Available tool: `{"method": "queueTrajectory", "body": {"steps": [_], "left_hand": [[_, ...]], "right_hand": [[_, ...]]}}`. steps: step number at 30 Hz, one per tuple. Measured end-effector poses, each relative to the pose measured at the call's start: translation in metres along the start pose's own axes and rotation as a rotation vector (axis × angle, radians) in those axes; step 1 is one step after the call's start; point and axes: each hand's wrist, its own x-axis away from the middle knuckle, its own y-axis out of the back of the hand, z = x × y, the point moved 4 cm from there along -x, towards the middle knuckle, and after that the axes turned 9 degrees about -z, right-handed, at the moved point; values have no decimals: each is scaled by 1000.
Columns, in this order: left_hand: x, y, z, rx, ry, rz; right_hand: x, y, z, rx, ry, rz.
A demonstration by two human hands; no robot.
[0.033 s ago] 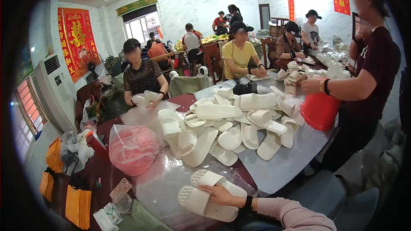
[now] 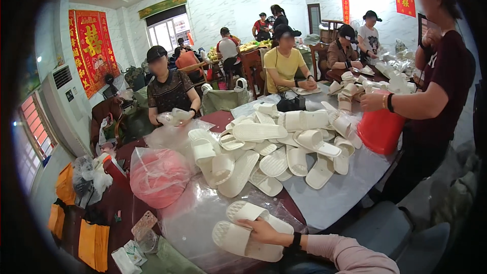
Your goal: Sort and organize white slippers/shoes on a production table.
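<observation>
My right hand [image 2: 265, 232] reaches in from the lower right, a dark band on its wrist. It grips a pair of white slide slippers, with its fingers at the straps. The nearer slipper [image 2: 229, 234] lies soles-down at a slant, its patterned footbed facing up. Beside it, the farther slipper [image 2: 243, 208] is partly covered by my hand. Both are over clear plastic sheeting [image 2: 190, 223] at the table's near edge. Just beyond is a heap of white slippers [image 2: 259, 132]. My left hand does not show.
A pink bundle in clear plastic [image 2: 158, 177] sits left of the heap. A red bucket [image 2: 380, 134] stands at the right, beside a standing person [image 2: 439, 76]. Across the table, a person in dark clothing [image 2: 170, 91] handles clear plastic. Orange packets [image 2: 93, 246] lie at the lower left.
Almost nothing differs. The whole view has shifted very slightly, and my right hand still grips the slippers in the same place.
</observation>
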Motion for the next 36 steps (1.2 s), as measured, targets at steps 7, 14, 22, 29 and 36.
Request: {"method": "queueTrajectory", "body": {"steps": [7, 14, 22, 29, 36], "left_hand": [[20, 9, -24, -17, 104, -96], [34, 20, -47, -21, 197, -185], [-51, 86, -78, -1012, -509, -772], [-119, 83, -63, -984, -241, -555], [-139, 76, -34, -1150, -385, -735]], "right_hand": [[23, 28, 30, -143, 15, 78], [51, 49, 35, -345, -101, 89], [72, 80, 54, -604, -171, 282], [91, 83, 57, -520, -47, 389], [101, 74, 55, -634, -141, 417]]}}
